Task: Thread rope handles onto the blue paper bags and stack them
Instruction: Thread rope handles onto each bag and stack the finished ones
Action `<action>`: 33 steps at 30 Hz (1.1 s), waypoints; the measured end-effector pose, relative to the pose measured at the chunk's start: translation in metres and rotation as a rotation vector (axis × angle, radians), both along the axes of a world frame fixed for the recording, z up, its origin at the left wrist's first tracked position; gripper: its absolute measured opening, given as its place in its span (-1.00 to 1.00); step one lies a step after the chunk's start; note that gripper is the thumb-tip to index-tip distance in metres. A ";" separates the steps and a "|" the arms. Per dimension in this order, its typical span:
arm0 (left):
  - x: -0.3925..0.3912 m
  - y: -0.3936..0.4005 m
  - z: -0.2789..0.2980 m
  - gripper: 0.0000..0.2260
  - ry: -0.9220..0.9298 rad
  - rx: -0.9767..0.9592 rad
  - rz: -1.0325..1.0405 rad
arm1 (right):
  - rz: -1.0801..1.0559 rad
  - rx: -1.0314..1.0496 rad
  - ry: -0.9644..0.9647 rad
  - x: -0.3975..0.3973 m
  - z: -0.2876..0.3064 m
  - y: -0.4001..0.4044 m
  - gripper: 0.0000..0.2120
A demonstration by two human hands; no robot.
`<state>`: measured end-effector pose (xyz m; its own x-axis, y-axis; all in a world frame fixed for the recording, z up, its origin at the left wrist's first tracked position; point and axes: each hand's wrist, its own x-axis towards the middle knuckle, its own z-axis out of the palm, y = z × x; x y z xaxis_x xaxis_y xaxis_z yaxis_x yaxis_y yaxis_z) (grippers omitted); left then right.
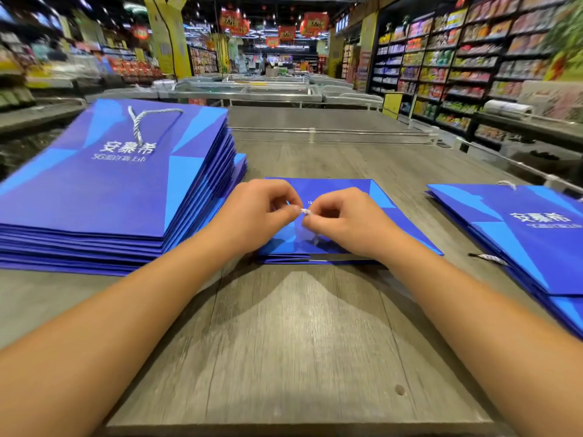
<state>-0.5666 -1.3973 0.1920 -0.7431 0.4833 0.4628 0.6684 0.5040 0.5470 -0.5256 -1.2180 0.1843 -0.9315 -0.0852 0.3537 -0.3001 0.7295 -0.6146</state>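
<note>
Left of the grip, a tall finished stack [120,190] carries a rope handle [142,121]. Right, a smaller stack [520,234]. Beneath it, the current bag [340,197]: left hand [255,212] and right hand [344,216] pinch its rope end [304,211], threading unfinished.

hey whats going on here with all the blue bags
A person is fitting rope handles to blue paper bags on a wooden table. Both the left hand and right hand pinch a white rope end over the flat bag in front of them. A tall stack sits to the left, its top bag showing a rope handle. A smaller pile lies to the right.
</note>
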 end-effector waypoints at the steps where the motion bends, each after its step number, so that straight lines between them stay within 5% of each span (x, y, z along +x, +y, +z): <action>1: -0.001 -0.003 0.001 -0.92 -0.008 0.002 0.014 | -0.050 -0.022 0.012 0.001 0.001 0.002 -0.79; 8: -0.001 -0.026 0.011 -0.90 -0.095 0.067 0.175 | -0.241 -0.333 -0.134 0.007 -0.009 0.025 -0.80; 12: 0.012 -0.023 0.026 -0.84 -0.593 0.713 0.003 | -0.275 -0.251 -0.121 0.008 -0.009 0.025 -0.82; 15: 0.018 -0.020 0.031 -0.83 -0.785 0.895 -0.126 | -0.286 -0.178 -0.074 0.007 -0.010 0.023 -0.89; 23: 0.026 0.003 0.025 -0.78 -0.970 1.069 -0.234 | -0.121 -0.191 0.132 0.020 0.003 0.000 -0.81; 33: 0.028 0.018 0.018 -0.73 -0.961 1.152 -0.214 | -0.024 -0.080 -0.006 0.028 0.000 -0.025 -0.84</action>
<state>-0.5389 -1.3795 0.2097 -0.9387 0.3416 0.0472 -0.1583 -0.5486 0.8210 -0.4978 -1.2429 0.1843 -0.9350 -0.0345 0.3530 -0.2793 0.6852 -0.6727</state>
